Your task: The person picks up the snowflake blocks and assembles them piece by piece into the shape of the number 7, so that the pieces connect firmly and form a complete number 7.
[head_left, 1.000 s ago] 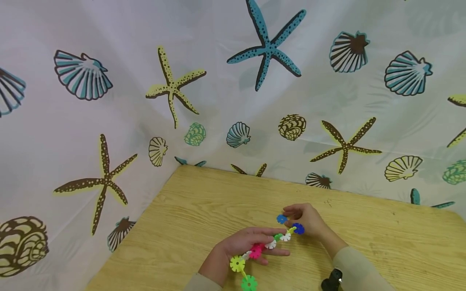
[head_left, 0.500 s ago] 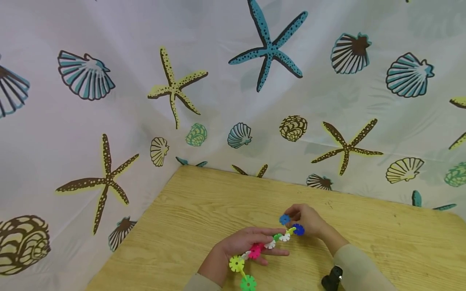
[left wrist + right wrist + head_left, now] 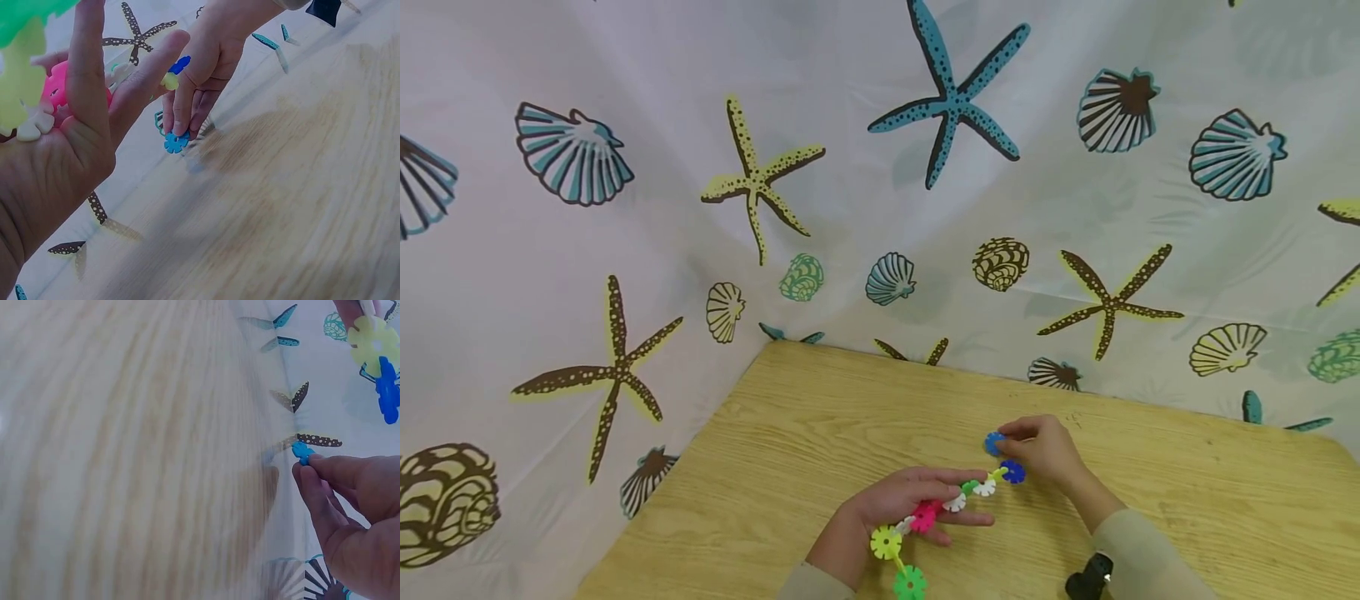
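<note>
A chain of interlocking flower discs, in yellow, green, white, pink and dark blue, runs through my left hand. That hand holds the chain at its pink and white discs, some fingers stretched out along it. The green end disc hangs nearest me, and the dark blue disc forms the far end. My right hand pinches a single light blue disc between thumb and fingertips, just beyond the dark blue one and apart from it. The left wrist view shows the light blue disc face-on; the right wrist view shows it edge-on.
Both hands are above a wood-grain table. A black object lies by the right sleeve. A white curtain printed with starfish and shells hangs along the table's back and left edges.
The right hand has shifted slightly up and away from the chain with the light blue disc, now turned to show more of its face. The left hand and the chain have barely moved.
</note>
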A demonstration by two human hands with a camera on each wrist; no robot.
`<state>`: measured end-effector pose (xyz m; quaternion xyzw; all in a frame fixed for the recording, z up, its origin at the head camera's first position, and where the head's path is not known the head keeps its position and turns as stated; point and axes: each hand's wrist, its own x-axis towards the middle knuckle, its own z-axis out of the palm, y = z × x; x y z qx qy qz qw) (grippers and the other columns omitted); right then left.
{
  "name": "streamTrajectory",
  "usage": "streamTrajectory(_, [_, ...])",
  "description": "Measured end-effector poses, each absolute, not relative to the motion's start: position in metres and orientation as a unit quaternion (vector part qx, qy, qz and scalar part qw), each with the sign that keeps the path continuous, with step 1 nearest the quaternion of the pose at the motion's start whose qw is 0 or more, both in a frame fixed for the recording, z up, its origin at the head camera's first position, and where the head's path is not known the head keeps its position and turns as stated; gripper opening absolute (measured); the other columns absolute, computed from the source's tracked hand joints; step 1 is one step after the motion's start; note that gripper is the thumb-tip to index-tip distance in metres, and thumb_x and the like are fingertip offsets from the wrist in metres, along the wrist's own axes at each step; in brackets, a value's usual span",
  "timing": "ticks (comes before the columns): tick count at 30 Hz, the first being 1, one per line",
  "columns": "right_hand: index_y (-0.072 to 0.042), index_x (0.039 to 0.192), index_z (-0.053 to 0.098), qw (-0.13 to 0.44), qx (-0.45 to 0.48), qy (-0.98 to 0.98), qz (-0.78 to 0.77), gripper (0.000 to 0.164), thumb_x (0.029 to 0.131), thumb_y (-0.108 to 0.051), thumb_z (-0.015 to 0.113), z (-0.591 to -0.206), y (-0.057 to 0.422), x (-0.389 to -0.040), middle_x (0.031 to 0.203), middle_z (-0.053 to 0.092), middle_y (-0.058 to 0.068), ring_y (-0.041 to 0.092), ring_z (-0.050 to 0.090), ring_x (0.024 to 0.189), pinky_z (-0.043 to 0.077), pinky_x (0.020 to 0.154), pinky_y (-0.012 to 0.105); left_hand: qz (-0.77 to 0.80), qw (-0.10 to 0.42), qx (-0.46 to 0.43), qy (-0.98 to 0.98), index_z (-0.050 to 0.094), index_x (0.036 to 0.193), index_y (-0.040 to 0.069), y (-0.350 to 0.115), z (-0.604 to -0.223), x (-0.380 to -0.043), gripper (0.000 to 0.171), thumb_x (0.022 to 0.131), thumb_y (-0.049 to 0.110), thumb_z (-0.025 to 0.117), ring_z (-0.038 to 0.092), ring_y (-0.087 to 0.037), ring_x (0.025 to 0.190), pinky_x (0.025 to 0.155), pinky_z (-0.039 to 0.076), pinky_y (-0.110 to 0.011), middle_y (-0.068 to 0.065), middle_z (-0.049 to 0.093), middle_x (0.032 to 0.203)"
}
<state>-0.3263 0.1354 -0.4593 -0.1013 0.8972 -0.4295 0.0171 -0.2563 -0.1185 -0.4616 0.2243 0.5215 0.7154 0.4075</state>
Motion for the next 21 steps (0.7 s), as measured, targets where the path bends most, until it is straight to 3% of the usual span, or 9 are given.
streamTrajectory(4, [0.002, 0.110, 0.074, 0.032, -0.091, 0.883, -0.460, 0.023, 0.092, -0.012, 0.072, -0.461, 0.140, -0.325, 0.104, 0.074, 0.014, 0.019, 0.071, 0.090, 0.061, 0.078, 0.032, 0.715, 0.408, 0.225, 0.520, 0.035, 0.156, 0.011, -0.118, -0.462, -0.257, 0.052, 0.106, 0.020, 0.045, 0.057, -0.018, 0.131, 0.075, 0.058, -0.016, -0.011, 0.035, 0.161])
streamTrajectory(6, [0.003, 0.111, 0.073, 0.040, -0.087, 0.876, -0.473, 0.023, 0.093, -0.012, 0.071, -0.462, 0.141, -0.325, 0.106, 0.074, 0.015, 0.018, 0.071, 0.089, 0.061, 0.078, 0.031, 0.715, 0.407, 0.222, 0.524, 0.037, 0.155, 0.013, -0.119, -0.464, -0.258, 0.051, 0.106, 0.020, 0.046, 0.057, -0.018, 0.131, 0.075, 0.058, -0.017, -0.009, 0.047, 0.154])
streamTrajectory(8, [0.004, 0.111, 0.072, 0.048, -0.080, 0.869, -0.485, 0.024, 0.093, -0.012, 0.071, -0.461, 0.143, -0.324, 0.106, 0.073, 0.016, 0.018, 0.071, 0.089, 0.061, 0.078, 0.030, 0.712, 0.405, 0.222, 0.528, 0.039, 0.154, 0.015, -0.118, -0.465, -0.259, 0.050, 0.105, 0.021, 0.047, 0.058, -0.018, 0.130, 0.075, 0.058, -0.017, -0.010, 0.050, 0.151])
streamTrajectory(12, [0.007, 0.112, 0.071, 0.062, -0.076, 0.851, -0.516, 0.025, 0.093, -0.010, 0.070, -0.456, 0.145, -0.320, 0.107, 0.073, 0.019, 0.018, 0.071, 0.088, 0.062, 0.077, 0.030, 0.708, 0.407, 0.221, 0.534, 0.041, 0.154, 0.016, -0.118, -0.466, -0.260, 0.050, 0.105, 0.023, 0.047, 0.058, -0.017, 0.130, 0.076, 0.058, -0.018, -0.014, 0.047, 0.153])
streamTrajectory(13, [0.008, 0.113, 0.070, 0.064, -0.075, 0.847, -0.522, 0.026, 0.094, -0.009, 0.069, -0.455, 0.145, -0.318, 0.106, 0.073, 0.019, 0.018, 0.072, 0.088, 0.062, 0.077, 0.030, 0.706, 0.408, 0.226, 0.533, 0.039, 0.155, 0.015, -0.118, -0.466, -0.260, 0.050, 0.106, 0.023, 0.046, 0.057, -0.017, 0.131, 0.077, 0.058, -0.017, -0.015, 0.039, 0.158])
streamTrajectory(14, [0.008, 0.113, 0.070, 0.066, -0.074, 0.845, -0.526, 0.026, 0.094, -0.009, 0.069, -0.453, 0.146, -0.317, 0.106, 0.073, 0.019, 0.018, 0.072, 0.088, 0.062, 0.077, 0.030, 0.705, 0.408, 0.225, 0.534, 0.039, 0.155, 0.016, -0.118, -0.466, -0.260, 0.050, 0.106, 0.023, 0.046, 0.057, -0.017, 0.131, 0.077, 0.058, -0.018, -0.016, 0.042, 0.155])
streamTrajectory(17, [0.009, 0.114, 0.069, 0.074, -0.074, 0.837, -0.537, 0.026, 0.094, -0.008, 0.068, -0.449, 0.147, -0.313, 0.106, 0.073, 0.019, 0.019, 0.072, 0.089, 0.062, 0.079, 0.032, 0.704, 0.406, 0.219, 0.540, 0.041, 0.154, 0.017, -0.118, -0.465, -0.260, 0.049, 0.106, 0.023, 0.046, 0.057, -0.018, 0.131, 0.077, 0.058, -0.018, -0.006, 0.067, 0.132])
streamTrajectory(18, [0.009, 0.115, 0.069, 0.077, -0.076, 0.835, -0.539, 0.027, 0.095, -0.009, 0.068, -0.449, 0.148, -0.312, 0.106, 0.073, 0.019, 0.019, 0.072, 0.089, 0.062, 0.080, 0.033, 0.704, 0.405, 0.217, 0.542, 0.041, 0.154, 0.017, -0.117, -0.465, -0.260, 0.049, 0.106, 0.023, 0.046, 0.057, -0.018, 0.131, 0.076, 0.058, -0.018, -0.002, 0.074, 0.117])
streamTrajectory(21, [0.009, 0.117, 0.068, 0.084, -0.069, 0.825, -0.555, 0.028, 0.095, -0.008, 0.067, -0.448, 0.152, -0.309, 0.108, 0.072, 0.018, 0.018, 0.072, 0.091, 0.062, 0.082, 0.034, 0.703, 0.403, 0.212, 0.547, 0.043, 0.153, 0.018, -0.116, -0.465, -0.260, 0.048, 0.106, 0.024, 0.046, 0.058, -0.018, 0.130, 0.076, 0.058, -0.018, 0.010, 0.073, 0.082])
